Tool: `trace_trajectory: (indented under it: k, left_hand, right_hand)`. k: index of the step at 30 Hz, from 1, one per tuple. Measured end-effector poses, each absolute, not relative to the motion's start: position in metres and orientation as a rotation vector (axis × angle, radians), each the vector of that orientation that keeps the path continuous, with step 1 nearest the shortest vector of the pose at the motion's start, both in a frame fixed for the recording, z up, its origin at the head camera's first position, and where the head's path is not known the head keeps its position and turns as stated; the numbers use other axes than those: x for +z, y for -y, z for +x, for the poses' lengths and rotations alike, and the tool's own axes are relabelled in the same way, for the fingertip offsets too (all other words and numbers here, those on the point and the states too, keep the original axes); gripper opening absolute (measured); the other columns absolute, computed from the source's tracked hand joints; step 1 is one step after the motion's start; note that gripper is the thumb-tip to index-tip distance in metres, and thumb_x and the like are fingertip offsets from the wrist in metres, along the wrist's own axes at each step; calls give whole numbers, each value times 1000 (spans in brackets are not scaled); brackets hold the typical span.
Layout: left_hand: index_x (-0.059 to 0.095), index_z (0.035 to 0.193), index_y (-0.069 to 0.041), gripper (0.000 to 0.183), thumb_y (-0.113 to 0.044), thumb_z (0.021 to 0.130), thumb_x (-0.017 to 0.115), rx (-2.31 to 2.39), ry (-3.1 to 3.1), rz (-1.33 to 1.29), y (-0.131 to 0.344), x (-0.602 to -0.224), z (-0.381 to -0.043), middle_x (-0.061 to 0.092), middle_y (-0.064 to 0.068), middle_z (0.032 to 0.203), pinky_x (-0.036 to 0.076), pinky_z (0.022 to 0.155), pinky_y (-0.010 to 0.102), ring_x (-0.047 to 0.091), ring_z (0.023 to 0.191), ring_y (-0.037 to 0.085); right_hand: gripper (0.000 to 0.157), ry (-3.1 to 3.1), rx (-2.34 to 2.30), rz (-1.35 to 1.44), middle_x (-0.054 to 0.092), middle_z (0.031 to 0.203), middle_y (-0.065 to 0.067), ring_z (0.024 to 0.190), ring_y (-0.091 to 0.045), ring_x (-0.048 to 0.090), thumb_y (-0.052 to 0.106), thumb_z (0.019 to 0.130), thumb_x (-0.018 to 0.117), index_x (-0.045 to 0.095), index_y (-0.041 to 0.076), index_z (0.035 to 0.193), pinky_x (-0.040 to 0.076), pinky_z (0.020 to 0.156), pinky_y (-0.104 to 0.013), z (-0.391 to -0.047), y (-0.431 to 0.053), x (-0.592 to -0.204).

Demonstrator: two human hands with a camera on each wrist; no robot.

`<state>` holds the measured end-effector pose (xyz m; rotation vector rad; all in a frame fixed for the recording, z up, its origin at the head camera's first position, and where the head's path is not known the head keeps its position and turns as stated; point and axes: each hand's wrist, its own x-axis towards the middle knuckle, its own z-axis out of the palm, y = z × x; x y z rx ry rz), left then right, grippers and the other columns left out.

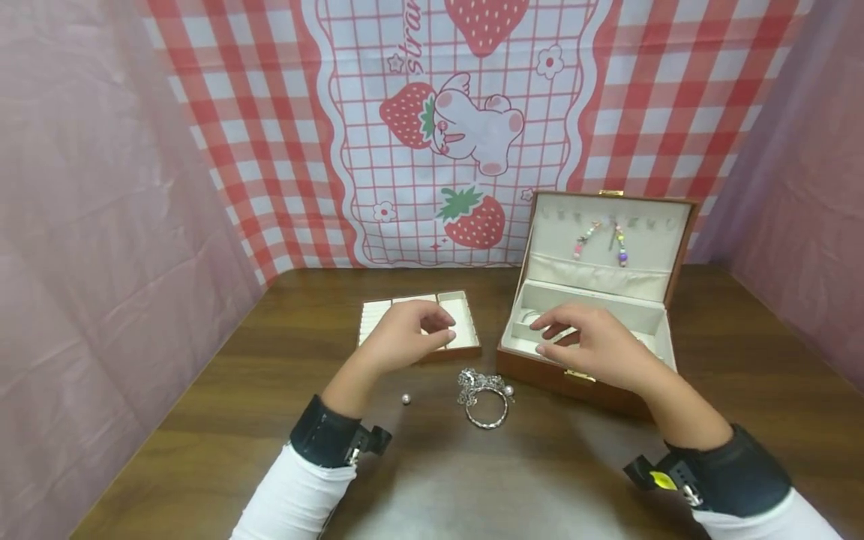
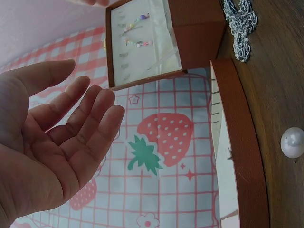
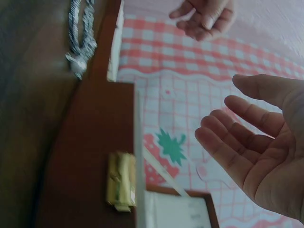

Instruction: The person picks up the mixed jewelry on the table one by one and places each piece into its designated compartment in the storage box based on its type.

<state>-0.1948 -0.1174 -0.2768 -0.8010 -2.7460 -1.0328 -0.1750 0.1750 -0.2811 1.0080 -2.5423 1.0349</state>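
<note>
My left hand (image 1: 410, 335) hovers over a small jewelry tray (image 1: 466, 319), its fingers relaxed and nothing between them. Over the front of an open brown jewelry box (image 1: 540, 375) is my right hand (image 1: 594, 345), loosely bent and holding nothing, as the right wrist view shows too. Two beaded strands (image 1: 621, 247) hang inside the raised lid (image 1: 648, 217). On the table before the tray lie a silver bangle (image 1: 487, 426) and a heap of silver chains (image 1: 472, 381) with a pearl piece. A loose pearl (image 1: 406, 399) sits to their left.
The wooden table (image 1: 270, 420) carries everything. A strawberry-patterned cloth (image 1: 459, 150) hangs right behind it, with pink curtains (image 1: 101, 225) at the sides. The box's raised lid stands close to the cloth, and a gold clasp (image 1: 580, 376) is on its front wall.
</note>
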Motion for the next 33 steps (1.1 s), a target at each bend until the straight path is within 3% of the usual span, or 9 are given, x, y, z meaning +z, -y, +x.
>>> trace_trajectory:
  k: [13,19,33]
  left_hand:
    - [72,96,-9,15,-21,87,73,-828,2806,-854,132,-269,-199,69,-1,87,52,75,29,63,81,13]
    - [71,100,-5,21,-21,87,72,-818,2811,-831,140,-266,-199,70,1,90,53,75,30,65,85,16]
    - [71,105,-6,25,-24,88,73,-867,2842,-699,150,-259,-195,69,2,96,53,77,34,63,89,16]
  right_hand:
    - [16,2650,770,1419,64,88,3,78,-16,60,3,77,76,71,6,92,54,69,-28,-174,-134,-312]
    - [16,2703,594,1644,58,87,9,84,-9,55,3,73,76,70,12,86,50,75,-25,-181,-121,-329]
    - [20,2702,615,1688,59,88,11,85,-4,53,2,71,79,70,13,85,49,76,-24,-183,-113,-344]
